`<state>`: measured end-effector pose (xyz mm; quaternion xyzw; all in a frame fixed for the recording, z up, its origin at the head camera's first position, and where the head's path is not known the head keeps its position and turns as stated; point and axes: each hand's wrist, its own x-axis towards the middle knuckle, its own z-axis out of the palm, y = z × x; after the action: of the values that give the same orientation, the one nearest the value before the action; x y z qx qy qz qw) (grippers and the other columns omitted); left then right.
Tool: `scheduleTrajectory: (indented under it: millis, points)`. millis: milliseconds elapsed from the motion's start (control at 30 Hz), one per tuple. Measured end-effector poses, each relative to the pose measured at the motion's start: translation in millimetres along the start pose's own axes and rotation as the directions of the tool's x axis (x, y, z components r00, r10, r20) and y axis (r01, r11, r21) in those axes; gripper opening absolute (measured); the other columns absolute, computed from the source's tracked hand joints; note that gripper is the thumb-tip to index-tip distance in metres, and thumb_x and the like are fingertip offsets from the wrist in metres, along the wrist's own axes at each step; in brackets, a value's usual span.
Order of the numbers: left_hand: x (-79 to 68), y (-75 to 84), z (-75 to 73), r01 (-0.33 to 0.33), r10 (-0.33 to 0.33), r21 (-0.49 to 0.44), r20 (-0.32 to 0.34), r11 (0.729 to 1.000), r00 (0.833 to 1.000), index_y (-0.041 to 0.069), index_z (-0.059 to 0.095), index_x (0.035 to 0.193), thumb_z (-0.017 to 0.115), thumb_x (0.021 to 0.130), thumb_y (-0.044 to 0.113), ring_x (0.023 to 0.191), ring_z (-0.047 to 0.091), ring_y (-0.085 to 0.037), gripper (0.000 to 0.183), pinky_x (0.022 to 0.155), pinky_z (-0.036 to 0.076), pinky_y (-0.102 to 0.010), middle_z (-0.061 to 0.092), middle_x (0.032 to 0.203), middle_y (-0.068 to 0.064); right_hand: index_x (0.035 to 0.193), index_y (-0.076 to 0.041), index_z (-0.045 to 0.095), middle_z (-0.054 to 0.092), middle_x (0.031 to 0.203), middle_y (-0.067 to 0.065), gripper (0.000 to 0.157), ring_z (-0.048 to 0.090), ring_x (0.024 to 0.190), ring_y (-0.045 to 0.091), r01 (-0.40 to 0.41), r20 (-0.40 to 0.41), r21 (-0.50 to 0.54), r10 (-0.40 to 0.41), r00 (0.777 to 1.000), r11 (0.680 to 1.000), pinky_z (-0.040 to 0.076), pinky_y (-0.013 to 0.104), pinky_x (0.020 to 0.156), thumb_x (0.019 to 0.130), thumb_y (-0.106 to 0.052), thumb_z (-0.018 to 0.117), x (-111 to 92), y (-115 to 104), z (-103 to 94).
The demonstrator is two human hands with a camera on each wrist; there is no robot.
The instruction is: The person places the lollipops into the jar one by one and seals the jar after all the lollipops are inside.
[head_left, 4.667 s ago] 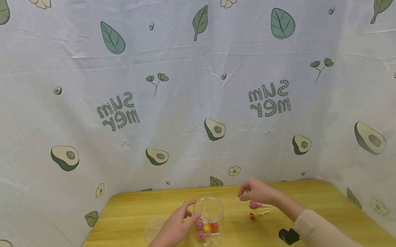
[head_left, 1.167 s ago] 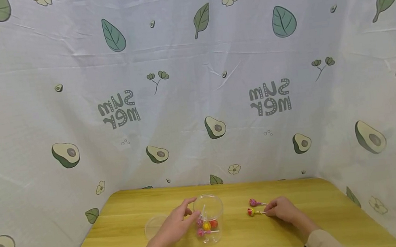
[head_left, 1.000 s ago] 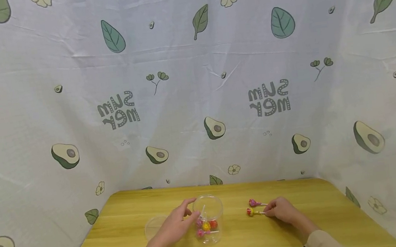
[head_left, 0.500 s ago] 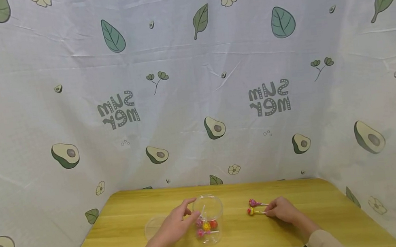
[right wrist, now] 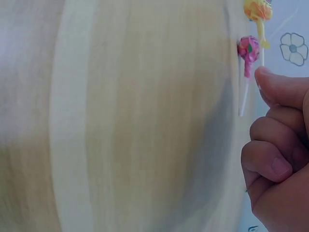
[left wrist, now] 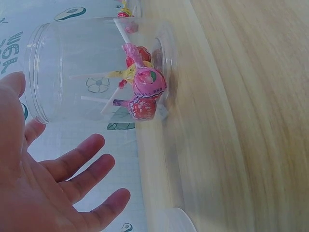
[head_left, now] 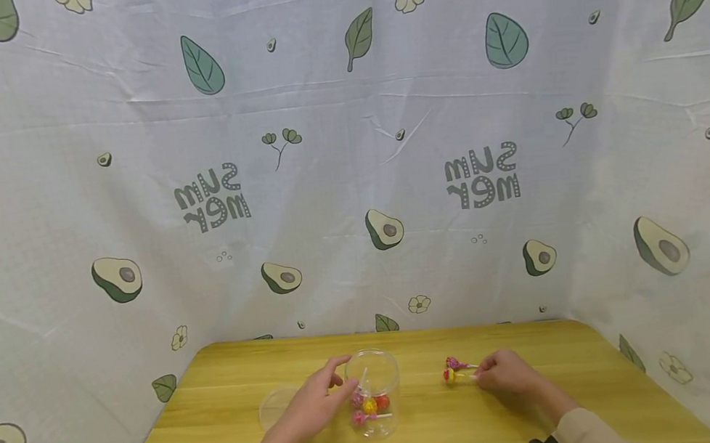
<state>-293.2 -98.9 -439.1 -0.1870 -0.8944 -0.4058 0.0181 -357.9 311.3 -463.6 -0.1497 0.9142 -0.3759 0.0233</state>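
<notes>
A clear plastic jar [head_left: 373, 373] stands upright and uncovered on the table, with several wrapped lollipops [left wrist: 149, 82] inside. My left hand [head_left: 313, 405] touches the jar's left side near the rim with thumb and forefinger. Its other fingers are spread loosely away from the jar, as the left wrist view shows. To the right, my right hand [head_left: 509, 372] pinches the stick of a red and yellow lollipop [head_left: 450, 376] between thumb and forefinger, the other fingers curled. The right wrist view shows this yellow-wrapped lollipop lifted off the table. A pink-purple lollipop [right wrist: 249, 48] lies just behind it.
On the wooden table [head_left: 432, 439], a clear round lid [head_left: 272, 408] lies left of the jar, partly behind the left hand. A pale curtain [head_left: 324, 181] printed with avocados and leaves hangs along the back and sides.
My right hand came down from above the lollipops to the red and yellow one's stick, and has just raised it slightly. The left hand stays at the jar.
</notes>
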Motion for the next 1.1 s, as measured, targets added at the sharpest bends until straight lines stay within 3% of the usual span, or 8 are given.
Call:
scheduleTrajectory:
  millis: [133,567,900,1100]
  points:
    - [-0.5,-0.4,0.0,-0.001,0.001,-0.005,0.000,1.000,1.000,0.022,0.043,0.151,0.048,0.100,0.061,0.117,0.058,-0.031,0.064,0.090,0.049,-0.057,0.061,0.117,-0.006,0.089,0.004,0.073,0.065,0.079,0.004,0.010,0.048,0.067,0.016,-0.040,-0.014,0.000,0.040,0.999,0.999,0.040,0.029,0.055,0.089,-0.005,0.069,1,-9,-2.2]
    - [0.4,-2.4,0.3,0.002,-0.002,-0.002,-0.005,1.000,1.000,0.026,0.043,0.150,0.048,0.100,0.061,0.116,0.059,-0.030,0.062,0.090,0.049,-0.057,0.061,0.117,-0.005,0.093,0.001,0.074,0.068,0.093,0.005,0.011,0.054,0.084,0.020,-0.114,-0.030,-0.053,0.112,0.993,0.992,0.045,0.036,0.073,0.092,-0.009,0.070,13,-41,-19.0]
    - [0.6,-3.0,0.4,-0.005,0.005,-0.001,-0.007,1.000,1.000,0.025,0.043,0.150,0.048,0.100,0.061,0.116,0.059,-0.030,0.062,0.091,0.049,-0.056,0.061,0.115,-0.004,0.096,0.002,0.073,0.070,0.093,0.008,0.016,0.057,0.083,0.022,-0.027,0.033,-0.066,0.029,0.999,0.997,0.046,0.035,0.070,0.094,-0.013,0.068,21,-64,-30.1]
    - [1.6,-3.3,1.1,-0.010,0.010,-0.003,-0.004,1.000,1.000,0.024,0.043,0.151,0.047,0.100,0.061,0.116,0.059,-0.029,0.063,0.091,0.049,-0.056,0.061,0.115,-0.004,0.093,-0.002,0.072,0.069,0.088,0.004,0.011,0.056,0.082,0.021,-0.035,0.033,-0.055,0.037,0.999,0.998,0.046,0.035,0.072,0.094,-0.013,0.069,28,-82,-29.0]
